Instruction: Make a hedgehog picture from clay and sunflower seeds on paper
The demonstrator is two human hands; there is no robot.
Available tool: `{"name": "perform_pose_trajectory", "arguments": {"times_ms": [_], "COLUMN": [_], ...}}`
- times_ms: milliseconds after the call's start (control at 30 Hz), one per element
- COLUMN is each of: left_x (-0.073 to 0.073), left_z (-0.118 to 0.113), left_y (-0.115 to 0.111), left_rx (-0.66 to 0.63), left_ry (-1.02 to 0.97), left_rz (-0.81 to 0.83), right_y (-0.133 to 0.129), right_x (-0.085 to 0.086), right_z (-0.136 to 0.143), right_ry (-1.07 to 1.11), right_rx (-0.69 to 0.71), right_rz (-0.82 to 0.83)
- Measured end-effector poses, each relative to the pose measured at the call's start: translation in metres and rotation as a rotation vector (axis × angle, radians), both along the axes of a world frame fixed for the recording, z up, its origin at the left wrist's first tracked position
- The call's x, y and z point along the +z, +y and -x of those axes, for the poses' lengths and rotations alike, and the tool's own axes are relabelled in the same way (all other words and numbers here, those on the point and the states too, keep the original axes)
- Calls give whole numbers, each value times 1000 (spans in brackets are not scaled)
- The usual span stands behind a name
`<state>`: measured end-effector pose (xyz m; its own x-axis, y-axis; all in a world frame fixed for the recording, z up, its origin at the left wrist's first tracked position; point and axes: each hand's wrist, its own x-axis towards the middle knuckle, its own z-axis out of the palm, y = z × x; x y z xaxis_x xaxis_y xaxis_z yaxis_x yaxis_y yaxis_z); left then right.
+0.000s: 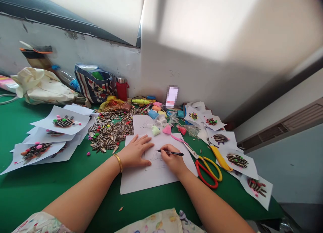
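Note:
White paper (136, 182) lies on the green tabletop in front of me, bearing thin pen lines. My left hand (136, 150) rests flat on its left part with fingers spread. In my right hand (174, 159) is a black pen (177, 153), its tip at the drawn lines near the middle of the sheet. Scissors (208, 169) with one red and one yellow handle lie open just right of my right hand. Beyond my left hand spreads a heap of striped sunflower seeds (108, 135). Lumps of pink clay (167, 129) and pale green clay (155, 130) sit past the paper.
Cards with seed figures are stacked at left (75, 112) and along the right edge (223, 138). A yellow cutter (220, 158) lies by the right cards. At the back stand a striped bag (93, 86), a red flask (121, 90) and a cream cloth bag (45, 86) against the wall.

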<state>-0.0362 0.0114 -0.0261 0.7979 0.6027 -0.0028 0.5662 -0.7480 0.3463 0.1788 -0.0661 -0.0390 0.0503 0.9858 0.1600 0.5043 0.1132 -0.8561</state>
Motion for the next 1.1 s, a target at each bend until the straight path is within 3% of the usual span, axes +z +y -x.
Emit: {"name": "perform_pose_trajectory", "arguments": {"times_ms": [433,700,900,1100], "left_x": [2,-1,0,-3], "left_z": [0,1,2,2], "left_y": [-1,1,1,2], "left_rx": [1,-5,-7,-5], "left_ry": [24,13,19,16], "left_rz": [-5,-12,-19,-8], "right_y": [0,2,5,7], "right_x": [-2,5,15,6], "right_z": [1,-4,-8,-7], "right_ry": [-56,40,66,24], "right_rx": [8,-34,56,18], "right_rz": [11,-11,82,8]}}
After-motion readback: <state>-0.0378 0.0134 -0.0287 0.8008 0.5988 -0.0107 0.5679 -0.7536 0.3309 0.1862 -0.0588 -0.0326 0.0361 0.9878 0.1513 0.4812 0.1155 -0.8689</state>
